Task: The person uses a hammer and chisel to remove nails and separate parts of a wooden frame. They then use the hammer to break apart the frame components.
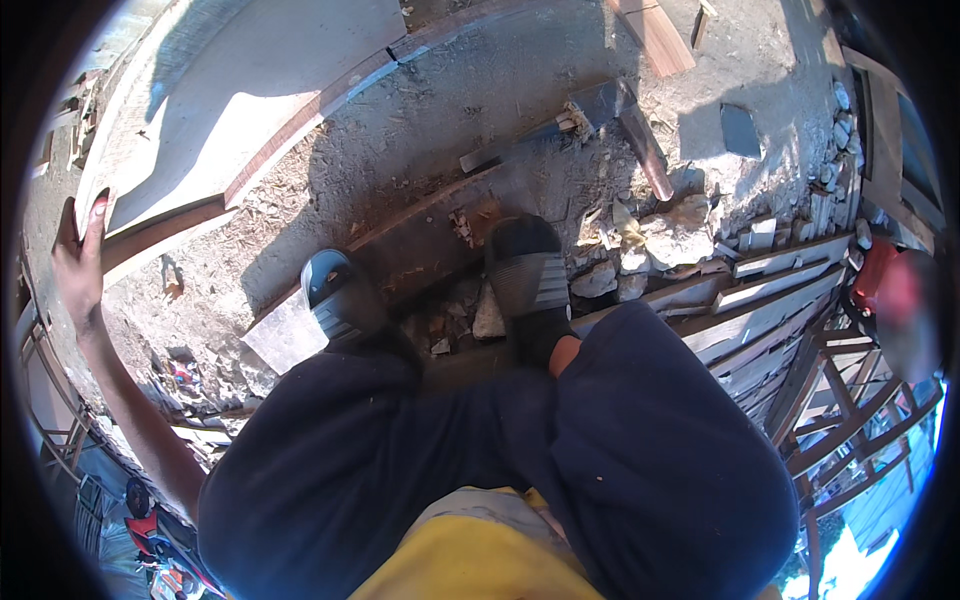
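My left hand (80,268) reaches out to the far left. Its thumb lies over the near corner of a large pale wooden panel (270,65), and the fingers go behind the edge. A reddish-brown wooden edge strip (290,135) runs along the panel's side, with a visible joint farther up. Below that corner is another wooden strip (165,240). My right hand is not in view.
My feet in dark slide sandals (527,270) rest by a dark wooden plank (430,235). Broken stones (680,240) and stacked boards (770,290) lie to the right. A wooden offcut (655,38) is at the top. A blurred red and grey shape (895,300) shows at the right rim.
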Available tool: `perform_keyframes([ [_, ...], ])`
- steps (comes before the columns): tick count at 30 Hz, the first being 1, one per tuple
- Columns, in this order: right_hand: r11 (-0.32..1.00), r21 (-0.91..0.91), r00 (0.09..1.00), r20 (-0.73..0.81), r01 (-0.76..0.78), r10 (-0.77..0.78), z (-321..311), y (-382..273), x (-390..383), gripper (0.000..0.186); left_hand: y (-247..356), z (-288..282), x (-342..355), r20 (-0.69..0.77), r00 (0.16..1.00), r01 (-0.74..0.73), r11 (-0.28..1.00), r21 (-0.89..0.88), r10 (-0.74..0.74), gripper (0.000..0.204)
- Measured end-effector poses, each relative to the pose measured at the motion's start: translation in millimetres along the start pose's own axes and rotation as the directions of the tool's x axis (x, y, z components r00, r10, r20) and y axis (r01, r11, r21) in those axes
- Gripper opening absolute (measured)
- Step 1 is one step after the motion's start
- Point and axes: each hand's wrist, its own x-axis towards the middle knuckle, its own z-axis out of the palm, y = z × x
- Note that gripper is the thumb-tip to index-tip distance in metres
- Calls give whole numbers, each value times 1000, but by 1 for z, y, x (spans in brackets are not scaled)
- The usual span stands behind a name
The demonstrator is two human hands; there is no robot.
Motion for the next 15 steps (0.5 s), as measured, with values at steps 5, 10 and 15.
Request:
perform_keyframes([
  [5, 996, -87, 1000, 3, -3, 3, 50, -1, 20, 34, -27, 2, -2, -53, 998, 48, 996, 70, -44, 52],
  [10, 993, -120, 1000, 4, -15, 16, 56, 2, 17, 35, -44, 7, 2, -107, 993, 71, 982, 174, -52, 62],
  [15, 987, -156, 1000, 12, -26, 28, 61, 3, 14, 36, -12, -1, -6, -72, 993, 96, 995, 11, -95, 65],
])
